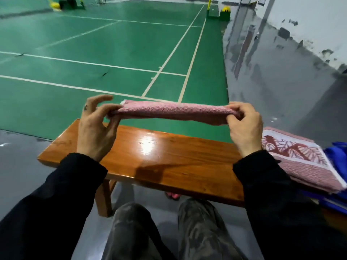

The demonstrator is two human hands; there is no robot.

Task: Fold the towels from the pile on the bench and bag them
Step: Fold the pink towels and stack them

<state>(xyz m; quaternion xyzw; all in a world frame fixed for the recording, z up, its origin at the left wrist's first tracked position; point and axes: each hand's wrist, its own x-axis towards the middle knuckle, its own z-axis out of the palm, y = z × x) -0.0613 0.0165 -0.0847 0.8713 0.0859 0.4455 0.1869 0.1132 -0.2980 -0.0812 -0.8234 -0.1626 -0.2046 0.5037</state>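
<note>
A pink towel hangs stretched level in the air above the wooden bench, seen edge-on as a narrow band. My left hand pinches its left end between thumb and fingers. My right hand pinches its right end. On the bench's right end lies a folded pink towel with a white leaf-pattern band. Blue fabric, possibly the bag, lies beside and under that folded towel at the frame's right edge.
The bench stands on a grey floor next to a green badminton court. My knees in camouflage trousers are below the bench's near edge. A pink shoe shows under the bench. A grey wall runs along the right.
</note>
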